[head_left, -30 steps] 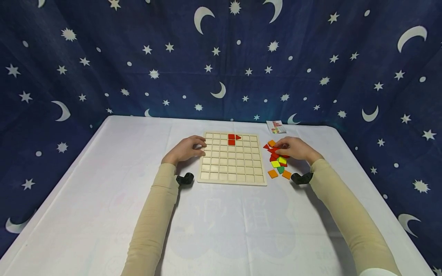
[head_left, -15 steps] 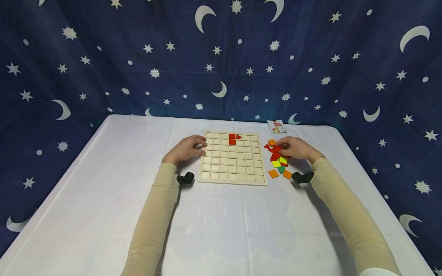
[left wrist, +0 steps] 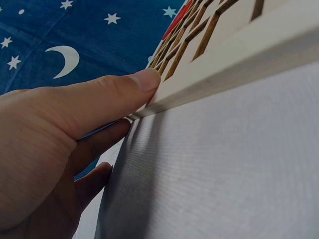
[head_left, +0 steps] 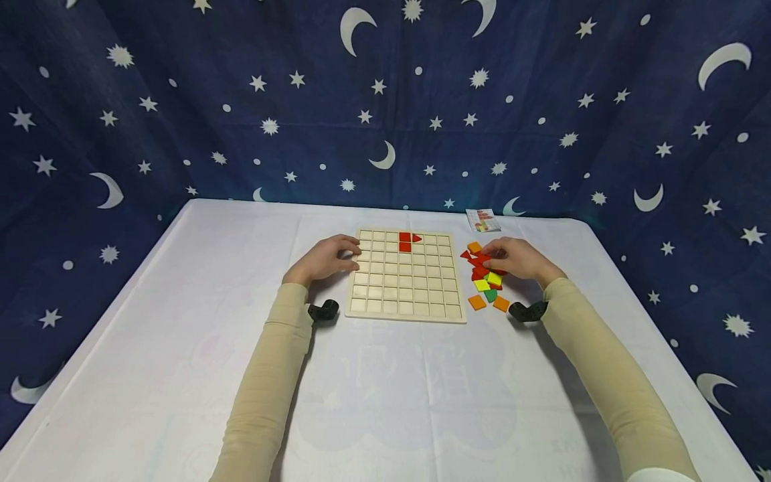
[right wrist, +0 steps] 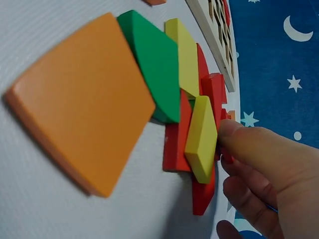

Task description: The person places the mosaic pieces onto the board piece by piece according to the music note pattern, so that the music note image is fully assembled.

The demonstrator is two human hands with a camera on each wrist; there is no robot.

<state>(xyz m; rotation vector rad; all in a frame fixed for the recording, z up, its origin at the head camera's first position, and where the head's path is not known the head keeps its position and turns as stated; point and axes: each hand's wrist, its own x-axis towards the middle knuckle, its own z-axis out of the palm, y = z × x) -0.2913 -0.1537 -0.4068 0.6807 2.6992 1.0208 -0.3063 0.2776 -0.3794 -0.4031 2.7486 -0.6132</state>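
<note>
With both beige-sleeved forearms extended forward over the white tablecloth, the left hand is rested against the left edge of the wooden grid board, thumb tip set on the rim, the other fingers loosely bent and spread apart. By the right hand, held low just right of the wooden grid board with fingers pointed inward, a red block is pinched between thumb and forefinger; its full shape is hidden. Near those fingers, two yellow tiles, a green tile and orange square tiles are scattered about the heaped red pieces. Two red squares and a red triangle are seated near the far edge of the grid. Writing: a printed pattern card is placed beyond the heap, its print too small to be read; faint letter-like marks are seen on the white tablecloth, not legible
</note>
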